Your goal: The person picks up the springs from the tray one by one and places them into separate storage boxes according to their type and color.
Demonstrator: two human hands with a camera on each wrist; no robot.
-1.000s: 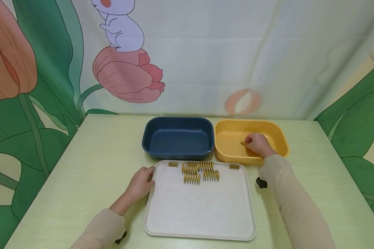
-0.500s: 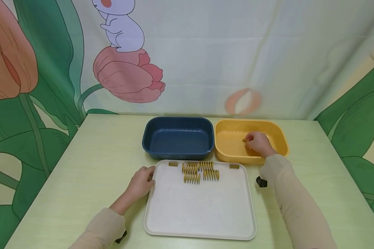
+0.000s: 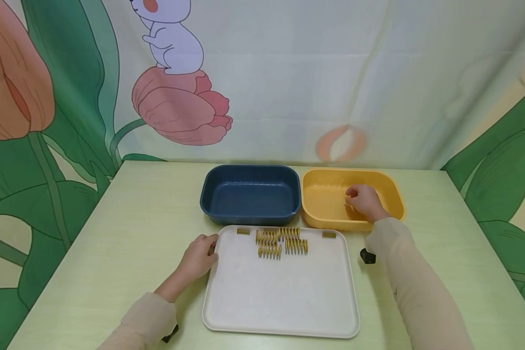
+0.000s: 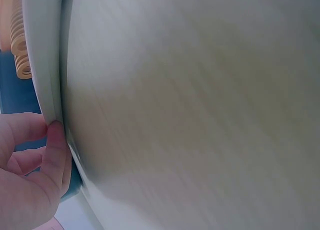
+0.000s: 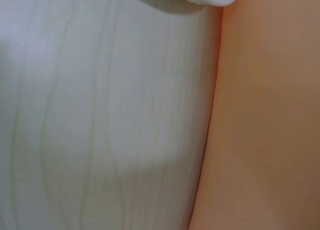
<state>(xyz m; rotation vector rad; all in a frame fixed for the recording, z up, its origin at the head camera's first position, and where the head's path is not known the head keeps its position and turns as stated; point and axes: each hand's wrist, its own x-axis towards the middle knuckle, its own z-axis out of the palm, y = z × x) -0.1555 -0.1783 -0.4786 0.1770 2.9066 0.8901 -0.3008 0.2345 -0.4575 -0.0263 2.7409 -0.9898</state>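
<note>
My left hand (image 3: 199, 257) grips the left edge of the white tray (image 3: 280, 301); the left wrist view shows its thumb (image 4: 52, 160) against the tray's rim (image 4: 42, 64). Several gold springs (image 3: 282, 242) lie bunched at the tray's far edge, with one spring (image 3: 243, 231) apart on the left and another (image 3: 328, 235) on the right. My right hand (image 3: 362, 200) hovers inside the yellow bin (image 3: 328, 221) with its fingers loosely curled. No spring shows at its fingertips. The right wrist view shows only the bin's outer wall (image 5: 270, 115) and the table (image 5: 100, 115).
A dark blue bin (image 3: 249, 167) stands left of the yellow one, just behind the tray. A small black object (image 3: 367, 256) lies right of the tray, another (image 3: 169, 333) by my left sleeve. A printed curtain hangs behind the table.
The spring that stuck out of my right hand's fingertips no longer shows. That hand has risen slightly over the yellow bin. My left hand has stayed on the tray.
</note>
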